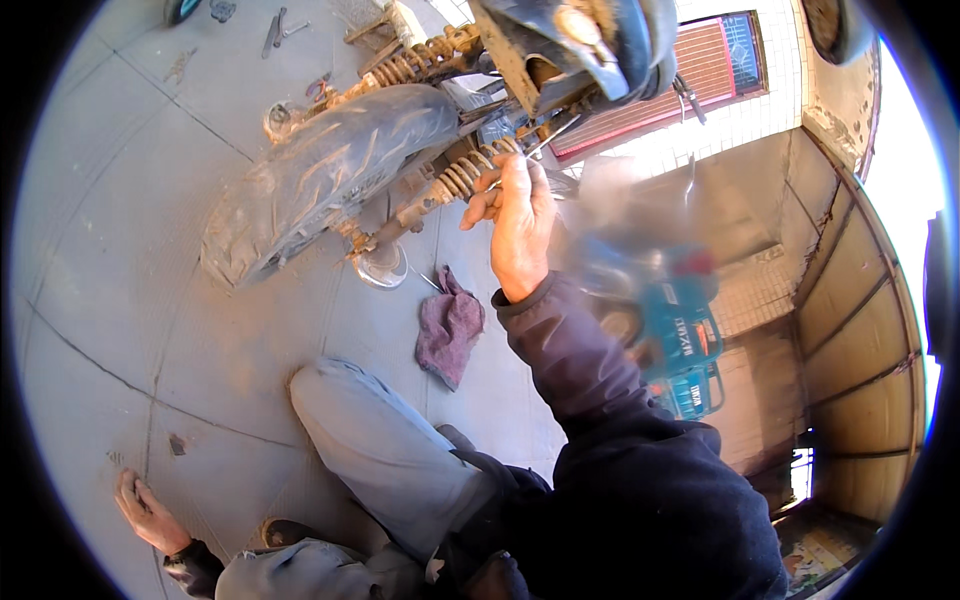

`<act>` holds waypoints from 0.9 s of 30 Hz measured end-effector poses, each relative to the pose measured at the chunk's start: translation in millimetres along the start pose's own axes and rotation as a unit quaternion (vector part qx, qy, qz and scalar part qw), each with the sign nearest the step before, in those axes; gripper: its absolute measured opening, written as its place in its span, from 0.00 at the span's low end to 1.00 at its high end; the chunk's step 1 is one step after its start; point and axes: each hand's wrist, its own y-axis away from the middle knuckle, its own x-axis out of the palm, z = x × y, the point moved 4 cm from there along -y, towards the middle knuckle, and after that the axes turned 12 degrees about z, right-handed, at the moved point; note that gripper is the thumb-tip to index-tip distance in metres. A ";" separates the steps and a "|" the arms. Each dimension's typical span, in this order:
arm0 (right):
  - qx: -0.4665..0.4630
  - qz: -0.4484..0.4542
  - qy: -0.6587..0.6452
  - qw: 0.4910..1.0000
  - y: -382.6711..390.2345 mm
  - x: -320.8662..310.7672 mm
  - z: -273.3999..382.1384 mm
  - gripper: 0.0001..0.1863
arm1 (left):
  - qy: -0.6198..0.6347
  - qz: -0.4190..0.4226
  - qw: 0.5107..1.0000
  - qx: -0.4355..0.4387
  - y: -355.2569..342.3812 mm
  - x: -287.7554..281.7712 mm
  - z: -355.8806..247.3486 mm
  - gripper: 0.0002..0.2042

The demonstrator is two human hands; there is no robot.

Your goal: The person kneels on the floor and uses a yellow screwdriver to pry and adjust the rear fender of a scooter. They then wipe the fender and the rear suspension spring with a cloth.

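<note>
My right hand [522,230] is raised beside the rear of a dirt-covered motorcycle, thumb and fingers pinched around a thin metal rod-like tool [558,134]. Its far end meets the frame under the tail; the exact contact point is hidden. Just left of that hand is a rusty coil-spring shock absorber [455,182]. The muddy rear tyre [325,180] stands beyond it, with a second shock absorber [425,55] on its far side. At the lower left, my left hand [152,518] hangs low over the floor, fingers stretched out and holding nothing.
A purple rag [450,335] lies on the grey tiled floor below the shock. Near it is a small round dish [381,268]. Several metal tools [280,32] lie at the upper left. Teal cases [690,340] stand right of my forearm, partly blurred.
</note>
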 end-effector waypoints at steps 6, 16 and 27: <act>0.003 0.015 -0.008 1.000 0.7 -8.9 -0.3 0.16 | -0.002 -0.021 0.999 0.027 23.8 -19.6 -25.3 0.09; 0.016 -0.022 -0.063 0.998 12.1 -14.7 4.6 0.16 | 0.002 0.043 0.998 0.048 64.3 -3.7 -13.1 0.07; 0.024 -0.022 -0.059 0.998 11.3 -31.9 3.3 0.15 | -0.023 0.135 0.988 -0.070 80.7 -5.9 -23.5 0.08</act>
